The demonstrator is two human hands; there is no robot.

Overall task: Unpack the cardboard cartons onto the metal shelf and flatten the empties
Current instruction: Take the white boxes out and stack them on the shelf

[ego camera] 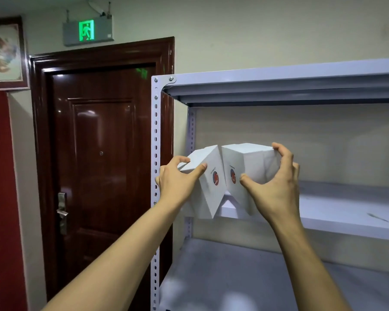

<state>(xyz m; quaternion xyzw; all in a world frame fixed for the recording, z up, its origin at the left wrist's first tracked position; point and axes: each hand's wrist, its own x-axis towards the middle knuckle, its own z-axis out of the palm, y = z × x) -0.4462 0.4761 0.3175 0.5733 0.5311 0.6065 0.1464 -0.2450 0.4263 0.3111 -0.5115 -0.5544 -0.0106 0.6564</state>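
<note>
Two small white boxes with round red-and-blue logos are held side by side at the left end of the metal shelf's middle board [337, 212]. My left hand [177, 178] grips the left white box [208, 194], which tilts left. My right hand [276, 182] grips the right white box [245, 158], thumb on its front and fingers over its top right edge; it tilts right. The two boxes touch at their upper inner edges and spread apart at the bottom, just above the board's front lip.
The white metal shelf has a perforated left upright [155, 153], a top board [278, 86] and a lower board [256, 277]. A dark red door [99, 153] stands left of the shelf. A beige wall lies behind.
</note>
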